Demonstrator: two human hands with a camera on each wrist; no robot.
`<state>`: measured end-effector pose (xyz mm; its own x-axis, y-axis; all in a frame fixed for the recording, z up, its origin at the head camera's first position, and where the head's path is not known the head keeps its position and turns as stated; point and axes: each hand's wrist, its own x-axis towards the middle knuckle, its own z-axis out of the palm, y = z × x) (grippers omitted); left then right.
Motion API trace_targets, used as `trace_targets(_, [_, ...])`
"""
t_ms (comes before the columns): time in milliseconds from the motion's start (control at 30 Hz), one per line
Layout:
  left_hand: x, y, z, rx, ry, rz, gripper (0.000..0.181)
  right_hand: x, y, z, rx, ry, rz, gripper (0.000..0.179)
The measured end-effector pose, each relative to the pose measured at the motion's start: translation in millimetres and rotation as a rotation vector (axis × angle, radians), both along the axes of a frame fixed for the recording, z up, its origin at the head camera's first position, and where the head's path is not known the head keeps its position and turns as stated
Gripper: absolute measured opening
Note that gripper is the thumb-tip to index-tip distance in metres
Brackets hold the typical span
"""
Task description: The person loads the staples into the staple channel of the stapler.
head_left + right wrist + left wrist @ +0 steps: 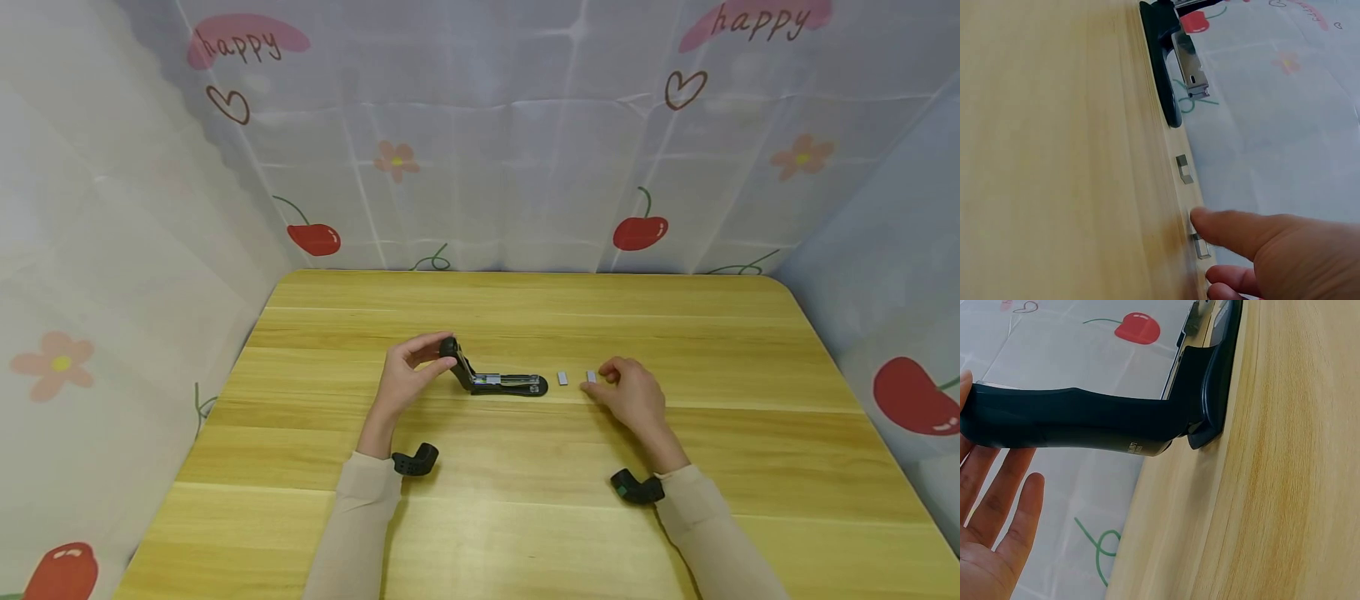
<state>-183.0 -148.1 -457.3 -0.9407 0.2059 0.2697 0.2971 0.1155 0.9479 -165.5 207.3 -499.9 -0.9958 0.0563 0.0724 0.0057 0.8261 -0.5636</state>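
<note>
A black stapler (510,393) stands on the table with its top arm swung up and its metal staple channel exposed. Thumb and fingers of my left hand (405,379) grip the raised end of that arm; the left wrist view shows the black arm (1072,419) between them. Beyond the stapler's front end lie two small grey staple strips, a nearer one (562,378) and a farther one (591,377). My right hand (633,396) is at the farther strip, thumb and fingers spread around it. In the right wrist view the thumb (1229,228) overlaps one end of this strip (1202,247).
The wooden table (510,517) has a printed curtain (480,167) hanging behind its far edge and along both sides. Black wrist mounts sit at the left cuff (416,460) and the right cuff (637,487).
</note>
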Motion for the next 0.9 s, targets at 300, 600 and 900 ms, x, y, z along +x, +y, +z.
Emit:
trace_targets(300, [-1.3, -0.4, -0.1, 0.001, 0.014, 0.000, 0.038, -1.8, -1.0, -3.2, 0.002, 0.042, -0.003, 0.025])
trace_targets(600, [-1.5, -1.3, -0.2, 0.009, 0.017, -0.006, 0.038, -3.1, 0.6, -7.1, -0.006, 0.077, -0.016, 0.018])
trace_targets(900, [-2.3, -1.2, -1.9, 0.006, 0.016, -0.002, 0.038, -2.6, 0.4, -7.3, -0.022, 0.102, -0.011, 0.018])
